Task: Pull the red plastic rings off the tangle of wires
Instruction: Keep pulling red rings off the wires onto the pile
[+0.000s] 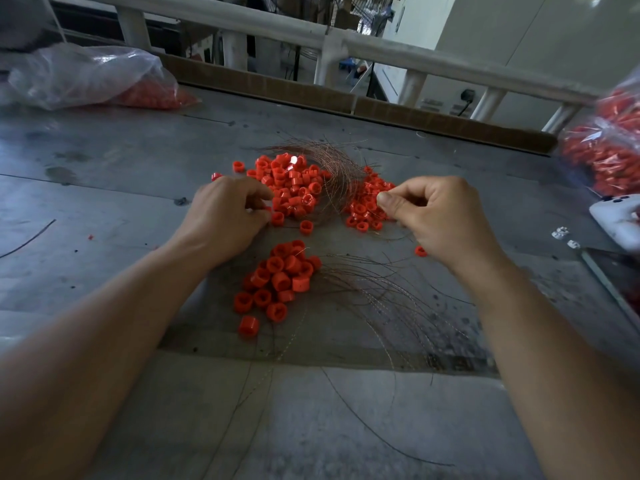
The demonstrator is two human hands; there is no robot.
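Left bag [86, 76]: We see a crinkled clear plastic sack lying on its side at the table's far left corner, with red pieces showing through it. We take it for stock or finished rings parked out of the way.
Table [104, 168]: A grey, scuffed, stained sheet, flat and hard, so small parts stay where we drop them.
Left hand [228, 216]: Fingers curled down at the near edge of the far pile. The fingertips are hidden among the rings, so we cannot tell whether it grips one.
Far pile [291, 188]: Short, glossy red plastic rings heaped together, with thin strands crossing them. It lies against the left flank of the wires.
Near pile [277, 282]: The same stubby rings, heaped closer to us between the forearms.
Wire tangle [332, 178]: Fine coppery strands, springy and curved in a loose arc, lie between the two far heaps. More wires fan out beside the near pile.
Small heap [367, 206]: Rings threaded among the strands, probably those left to pull.
Right hand [440, 220]: The thumb presses the forefinger in a tight pinch just above this heap. We cannot tell whether a strand sits in it.
Right bag [609, 150]: Clear film packed with red pieces, at the table's right edge.
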